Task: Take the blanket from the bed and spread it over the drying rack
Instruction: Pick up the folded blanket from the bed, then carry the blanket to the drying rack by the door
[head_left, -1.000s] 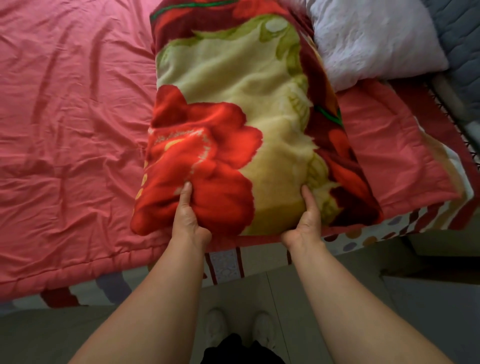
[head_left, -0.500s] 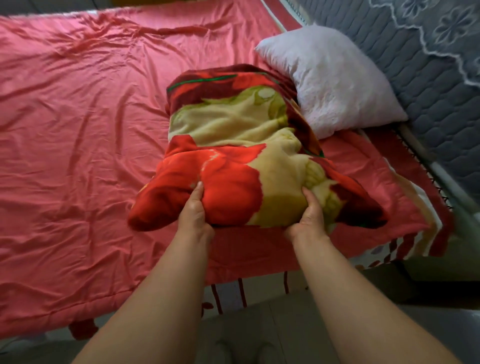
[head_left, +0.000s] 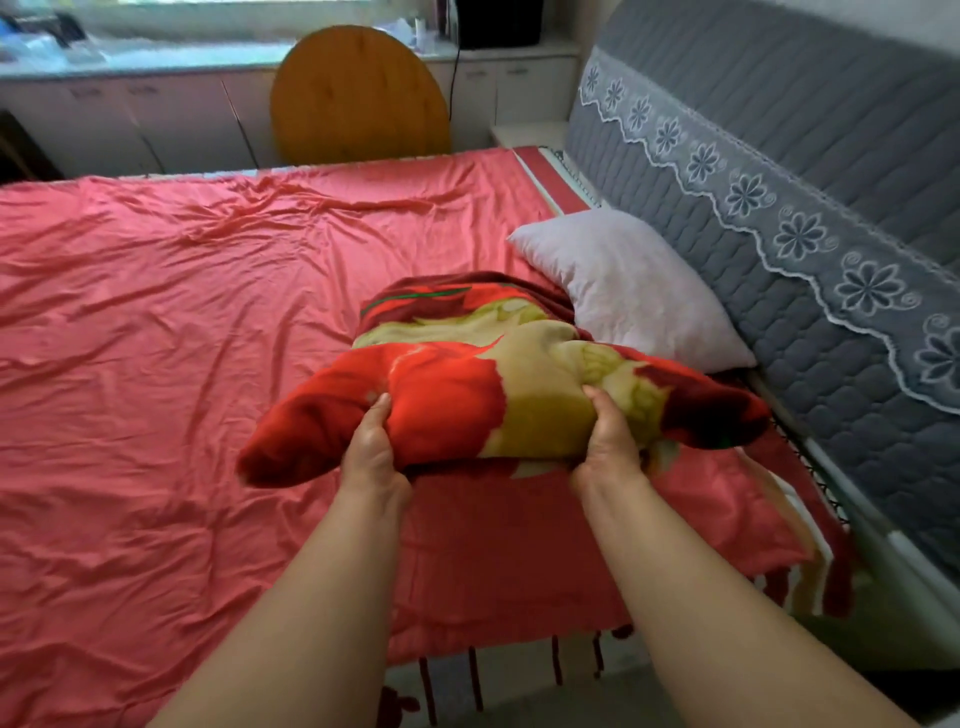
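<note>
A folded fleece blanket, red and cream with big flowers, lies on the bed with its near end raised off the pink sheet. My left hand grips the near edge on its red side, thumb on top. On the cream side my right hand grips the same edge, fingers tucked underneath. The blanket's ends droop past both hands. No drying rack is in view.
A white pillow lies just behind the blanket against a grey quilted headboard on the right. Beyond the bed stand white cabinets and a round wooden board. The floor shows along the bed's near edge.
Both hands have lifted the blanket's near end off the sheet, bunching it. My view has tilted up, so the headboard and far cabinets now show.
</note>
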